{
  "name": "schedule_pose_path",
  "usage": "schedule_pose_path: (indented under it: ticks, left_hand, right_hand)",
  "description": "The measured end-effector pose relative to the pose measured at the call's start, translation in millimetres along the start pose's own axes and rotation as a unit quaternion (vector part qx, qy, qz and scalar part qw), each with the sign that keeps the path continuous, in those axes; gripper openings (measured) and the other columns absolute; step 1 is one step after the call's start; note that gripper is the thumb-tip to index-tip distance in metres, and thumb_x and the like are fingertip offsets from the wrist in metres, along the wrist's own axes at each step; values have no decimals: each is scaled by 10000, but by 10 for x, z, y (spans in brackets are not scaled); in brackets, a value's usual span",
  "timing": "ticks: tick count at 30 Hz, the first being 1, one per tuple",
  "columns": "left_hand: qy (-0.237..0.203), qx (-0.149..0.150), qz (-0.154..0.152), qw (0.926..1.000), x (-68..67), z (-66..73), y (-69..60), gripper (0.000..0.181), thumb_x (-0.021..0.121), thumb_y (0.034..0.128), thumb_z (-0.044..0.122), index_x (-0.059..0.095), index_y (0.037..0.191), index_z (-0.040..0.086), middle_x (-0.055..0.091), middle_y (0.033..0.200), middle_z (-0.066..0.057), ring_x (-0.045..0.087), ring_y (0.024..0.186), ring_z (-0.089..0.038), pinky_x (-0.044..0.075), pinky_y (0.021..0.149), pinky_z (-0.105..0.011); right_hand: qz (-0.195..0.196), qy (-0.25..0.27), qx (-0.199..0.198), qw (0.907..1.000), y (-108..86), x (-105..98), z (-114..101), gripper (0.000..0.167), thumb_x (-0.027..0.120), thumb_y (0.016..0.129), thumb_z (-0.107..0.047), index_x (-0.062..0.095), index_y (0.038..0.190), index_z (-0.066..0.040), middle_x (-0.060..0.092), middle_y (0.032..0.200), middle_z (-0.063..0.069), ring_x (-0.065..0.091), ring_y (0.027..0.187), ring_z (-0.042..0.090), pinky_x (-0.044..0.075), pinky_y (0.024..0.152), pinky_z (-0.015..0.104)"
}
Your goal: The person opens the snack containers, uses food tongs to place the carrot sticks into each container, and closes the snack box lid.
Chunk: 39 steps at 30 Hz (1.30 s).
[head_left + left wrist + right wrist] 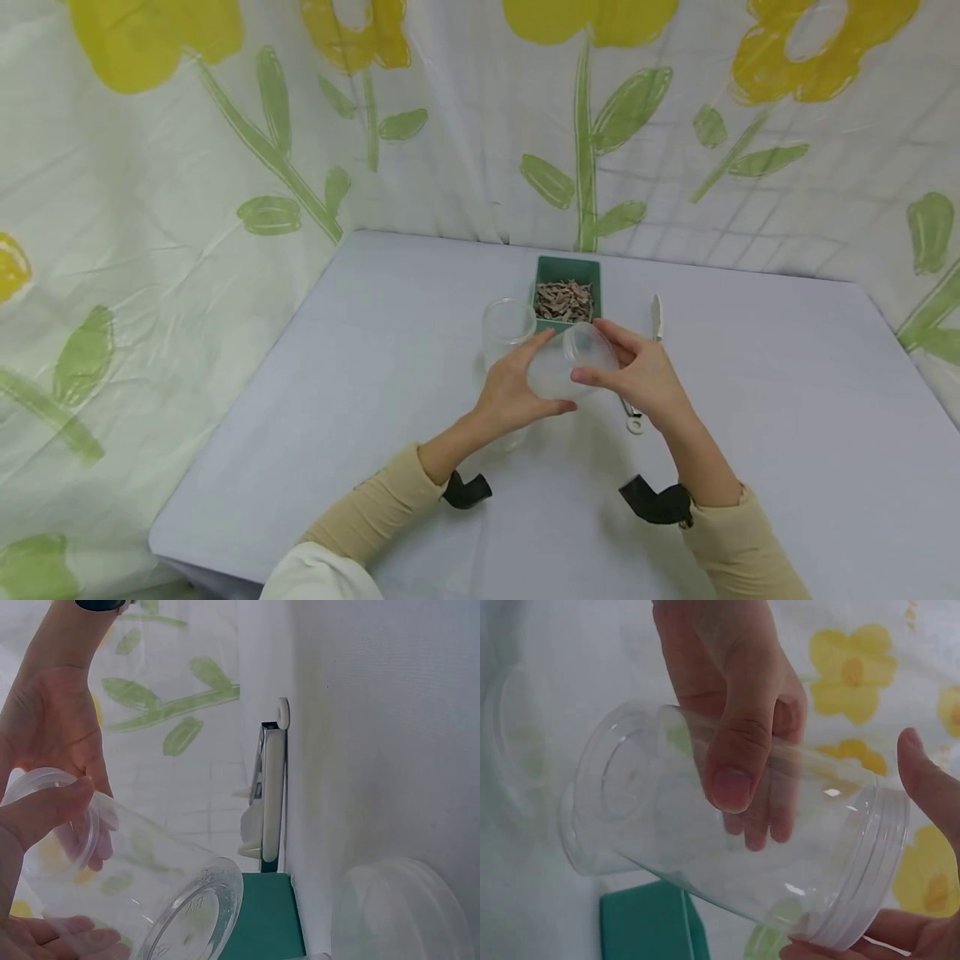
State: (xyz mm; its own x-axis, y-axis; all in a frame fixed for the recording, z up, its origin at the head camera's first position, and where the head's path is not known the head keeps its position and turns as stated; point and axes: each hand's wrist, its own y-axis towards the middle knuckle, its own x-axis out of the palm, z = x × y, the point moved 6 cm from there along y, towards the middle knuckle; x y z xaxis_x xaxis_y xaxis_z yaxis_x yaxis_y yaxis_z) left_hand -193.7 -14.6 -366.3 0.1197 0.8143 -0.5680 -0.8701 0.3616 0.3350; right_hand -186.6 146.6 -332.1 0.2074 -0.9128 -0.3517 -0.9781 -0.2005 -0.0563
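A clear plastic jar (555,371) (142,877) (742,840) is held tilted above the table by both hands. Around its body curve the thumb and fingers of my left hand (510,387) (742,712). My right hand (648,375) (56,720) grips the ribbed end, thumb on one side and fingers on the other. No contents show inside the jar. Another clear container (508,321) stands on the table just beyond my left hand, its lower part partly hidden.
A green tray (568,268) (270,919) (645,922) with brown dry pieces (564,302) sits behind the hands. Right of it lies a white-handled knife (657,317). A tool with a ring end (634,423) is partly covered by my right hand. Flowered cloth hangs behind the table (337,333).
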Motion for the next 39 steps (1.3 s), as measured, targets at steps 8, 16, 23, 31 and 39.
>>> schedule_pose_path:
  ticks: [8, 16, 23, 31, 39]
  left_hand:
    - [150, -77, 11, 9999, -3, -34, 13, 839, 917, 621, 242, 555, 1341, 6, 622, 1280, -136, 605, 1129, -298, 495, 915, -400]
    - [38, -185, -231, 9996, -40, -64, 16, 786, 937, 572, 251, 628, 1256, 19, 673, 1196, -109, 638, 1077, -245, 512, 889, -362]
    - [-2021, -774, -1810, 9594, 69, -163, -45, 737, 910, 613, 47, 598, 1279, -4, 658, 1211, -74, 607, 1128, -126, 449, 1006, -405]
    - [-2774, -484, -2933, 9136, 123, -137, -71, 621, 808, 710, -27, 570, 1283, -47, 641, 1232, -72, 580, 1169, -210, 418, 1039, -388]
    - [-3068, -556, -3483, 8840, 173, -113, -98, 622, 741, 741, -75, 510, 1318, -89, 612, 1254, -121, 492, 1214, -450, 423, 1021, -310]
  right_hand:
    - [-85, -16, -108, 9999, 26, -3, 66, 792, 783, 833, -180, 363, 1469, 31, 347, 1513, 207, 362, 1372, 349, 378, 1045, 465]
    - [-332, 194, -629, 9973, 27, 4, 129, 737, 797, 808, -105, 425, 1420, 68, 410, 1462, 240, 439, 1309, 372, 468, 886, 177]
    - [-1141, 132, -2226, 9681, -35, 44, -22, 661, 813, 713, 62, 536, 1312, 101, 542, 1308, 285, 573, 1161, 164, 485, 892, 196]
    - [-1986, 425, -2836, 9372, -77, 42, -73, 697, 807, 674, 122, 513, 1306, 129, 585, 1313, 41, 588, 1121, 165, 522, 816, 261]
    - [-2371, 546, -2836, 9276, -103, 31, -57, 718, 798, 682, 122, 485, 1328, 134, 563, 1346, -33, 555, 1190, 157, 515, 862, 271]
